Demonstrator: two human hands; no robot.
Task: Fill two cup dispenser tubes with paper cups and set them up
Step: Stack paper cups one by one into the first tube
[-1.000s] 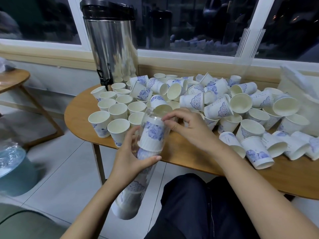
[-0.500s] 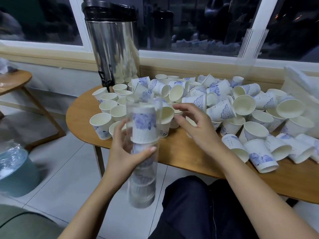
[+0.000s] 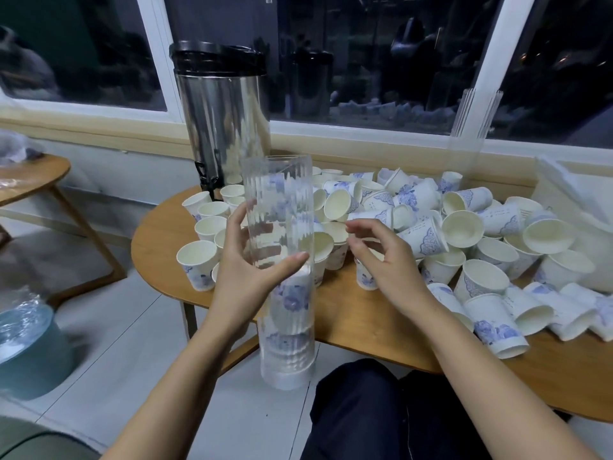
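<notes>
Standing upright, dispenser tube [image 3: 278,200], mouth up

This looks like a drinks corner in an office or similar shared room. A tall steel urn [image 3: 222,127] with a tap stands on a wooden table [image 3: 159,240] heaped with paper cups [image 3: 428,237] (dozens, all one pattern). Wide windows [image 3: 381,61], dark outside, line the wall. On the tiled floor [image 3: 132,327] sits a big blue water jug [image 3: 26,343].
</notes>
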